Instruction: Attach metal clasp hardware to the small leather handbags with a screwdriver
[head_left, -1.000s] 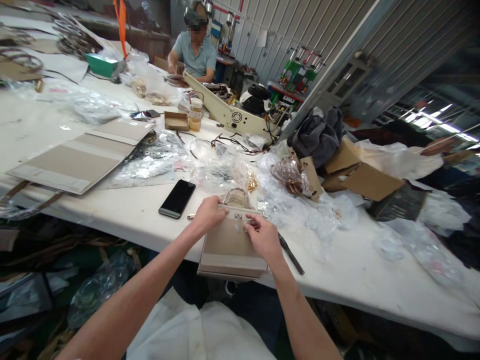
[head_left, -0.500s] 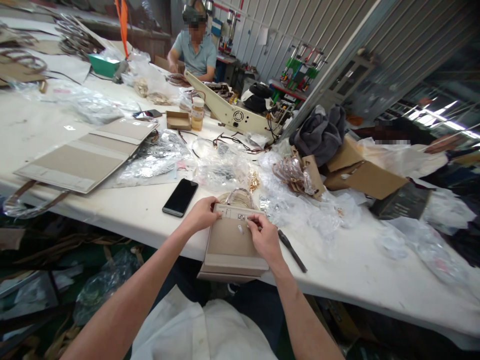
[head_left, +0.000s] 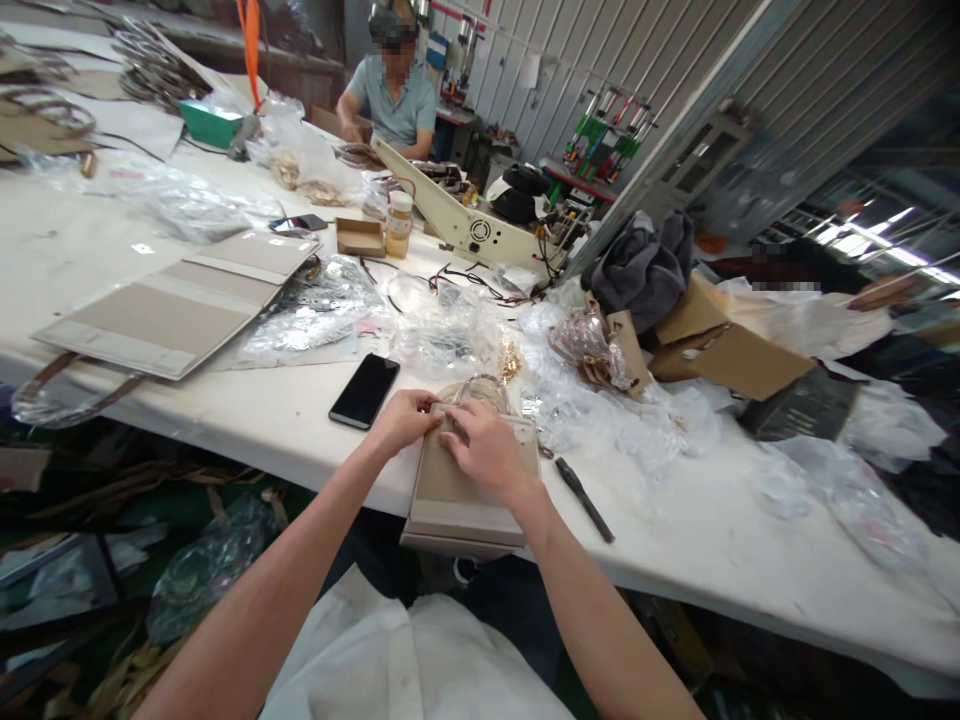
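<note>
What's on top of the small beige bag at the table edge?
The left hand grips the bag at its top left corner; the right hand lies across its upper face, covering whatever is beneath.

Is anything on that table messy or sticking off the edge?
Yes. The small beige handbag under the left hand and right hand sticks out past the front edge of the table. The handle of the larger beige bag dangles off too, and crumpled plastic wrappers lie all over.
</note>
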